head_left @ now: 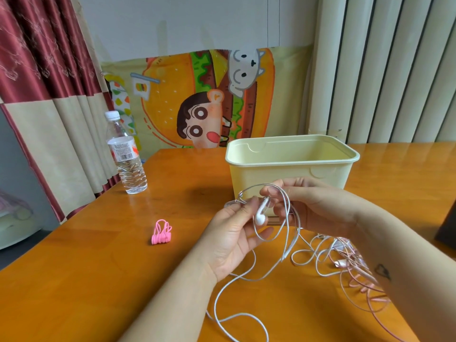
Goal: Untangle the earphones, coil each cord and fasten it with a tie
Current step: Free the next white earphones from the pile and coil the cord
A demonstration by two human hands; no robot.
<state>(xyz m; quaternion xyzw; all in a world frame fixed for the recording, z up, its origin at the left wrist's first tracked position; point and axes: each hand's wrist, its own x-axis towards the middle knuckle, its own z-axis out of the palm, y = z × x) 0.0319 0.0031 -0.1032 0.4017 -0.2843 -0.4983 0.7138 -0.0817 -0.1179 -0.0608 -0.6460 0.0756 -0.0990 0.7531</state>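
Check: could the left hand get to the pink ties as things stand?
Probably yes: the pink ties lie on the table beside the left hand with nothing between, though that hand is pinching the white earphones.

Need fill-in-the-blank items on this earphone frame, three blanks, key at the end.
The left hand pinches a white ____.
The bundle of ties on the table is ____.
The water bottle stands ____ of the cream bin.
Missing: earbud; pink; left.

Water bottle (125, 154) left of cream bin (291, 166) (both upright on table (74, 280)).
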